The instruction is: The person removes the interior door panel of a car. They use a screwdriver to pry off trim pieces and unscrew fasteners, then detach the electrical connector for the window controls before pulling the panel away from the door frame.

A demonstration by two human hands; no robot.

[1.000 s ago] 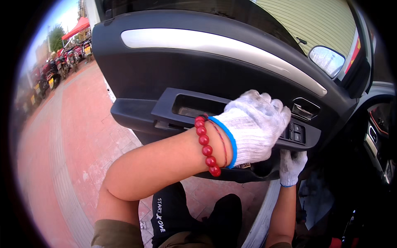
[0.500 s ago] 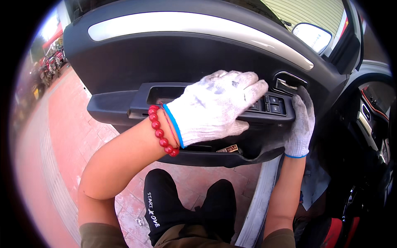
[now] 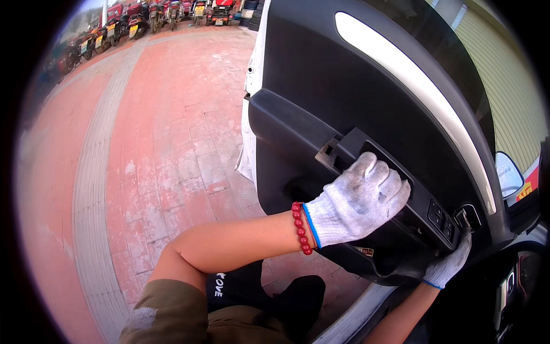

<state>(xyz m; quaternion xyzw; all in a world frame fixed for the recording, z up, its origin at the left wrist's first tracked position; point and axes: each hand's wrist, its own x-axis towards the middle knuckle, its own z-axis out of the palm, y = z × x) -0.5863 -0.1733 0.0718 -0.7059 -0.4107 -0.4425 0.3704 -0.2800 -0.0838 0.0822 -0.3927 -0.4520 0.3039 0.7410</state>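
My left hand (image 3: 366,198), in a stained white knit glove with a blue cuff, has its fingers curled into the pull pocket of the black window switch panel (image 3: 421,200). This panel lies along the armrest of a car door (image 3: 344,74). At its rear end the panel stands raised, and a slot (image 3: 328,153) shows in the armrest. My right hand (image 3: 450,261), gloved alike, is closed round the panel's front end, fingers beside the inner door handle (image 3: 467,218); its thumb is hidden. The window buttons (image 3: 441,221) face up between both hands.
A door pocket below holds a small printed packet (image 3: 364,251). The door sill (image 3: 355,315) runs beside my legs. At right are a side mirror (image 3: 509,174) and the dark car interior. Parked motorcycles (image 3: 137,20) line the far side of red paving (image 3: 166,114).
My view has turned left. My left hand has shifted from over the switches to the pull pocket and closed there; the panel's rear end has risen. My right hand stays at the front end.
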